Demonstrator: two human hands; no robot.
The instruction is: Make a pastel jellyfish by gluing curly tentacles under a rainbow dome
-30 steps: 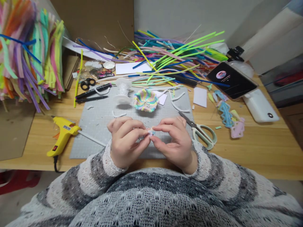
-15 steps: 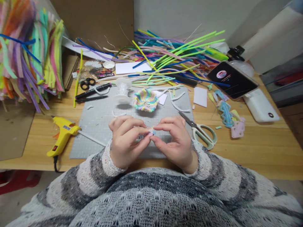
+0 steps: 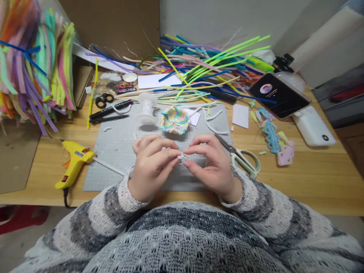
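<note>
Above the grey cutting mat (image 3: 108, 167), my left hand (image 3: 155, 163) pinches a small pastel piece (image 3: 182, 156) in white, pink and light blue. It looks like bent pipe cleaner, though fingers cover much of it. My right hand (image 3: 212, 165) grips its other side between thumb and index finger. Just beyond the hands lies a ruffled, multicoloured pastel pipe-cleaner flower (image 3: 174, 120). A spool of clear line (image 3: 147, 110) stands to its left. Scissors with pale green handles (image 3: 245, 161) lie beside my right hand.
A yellow glue gun (image 3: 74, 161) lies at the left, its stick reaching onto the mat. Many loose pipe cleaners (image 3: 210, 72) are heaped along the back, with bundles (image 3: 34, 60) at the left. Phones (image 3: 278, 96) and pastel zigzag pieces (image 3: 272, 137) sit at the right.
The small piece has turned between my fingers, showing more of its light blue part. Both hands have shifted only slightly; the fingers have been re-placed around it.
</note>
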